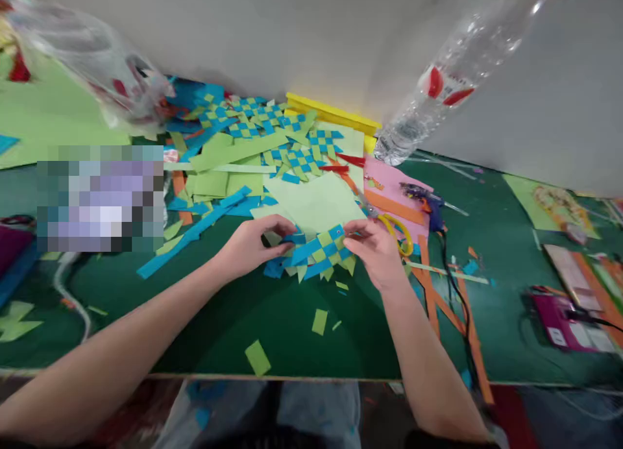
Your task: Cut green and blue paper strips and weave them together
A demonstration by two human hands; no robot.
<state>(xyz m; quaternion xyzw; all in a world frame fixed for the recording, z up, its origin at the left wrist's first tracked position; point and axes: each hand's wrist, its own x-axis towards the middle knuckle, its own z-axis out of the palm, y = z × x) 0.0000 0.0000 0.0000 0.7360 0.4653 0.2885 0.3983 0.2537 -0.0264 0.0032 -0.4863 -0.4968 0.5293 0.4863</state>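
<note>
A woven paper fish (325, 250) in blue and green checks, with a small round eye at its upper right, is in front of me above the table. My right hand (374, 246) pinches its right end between thumb and fingers. My left hand (260, 244) is curled at its left, thumb and forefinger closed on a small blue paper piece (294, 239); whether that piece joins the fish is unclear. Trimmed blue and green scraps (275, 268) lie under the fish. Behind it rests a pale green sheet (316, 202).
Woven pieces (299, 160) and green strips (243, 152) pile up behind. Yellow-handled scissors (396, 233), a glue gun (428, 206) with its cord, and orange strips (431, 300) lie right. A plastic bottle (438, 89) leans at the wall. A white cable (71, 300) runs at left.
</note>
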